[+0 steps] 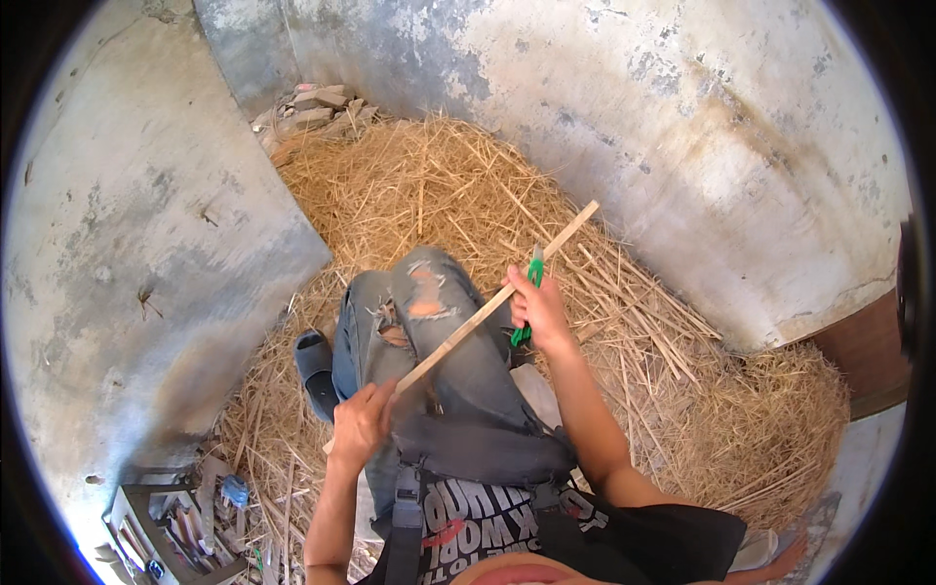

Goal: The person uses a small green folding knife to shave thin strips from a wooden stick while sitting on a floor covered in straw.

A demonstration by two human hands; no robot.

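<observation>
Above knees (421, 263), grips wooden strip (458, 334) in left hand (363, 424) and green knife (536, 272) in right hand (544, 312) with curled fingers. Looks cut straight already, perhaps with shaving left.

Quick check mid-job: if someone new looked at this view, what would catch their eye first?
Probably the bright green cutter in the right hand, its blade beside the long pale wooden stick. That stick slants across the ripped jeans, gripped near its lower end by the left hand. Next would be the golden straw, heaped beyond the knees against the weathered wall.
</observation>
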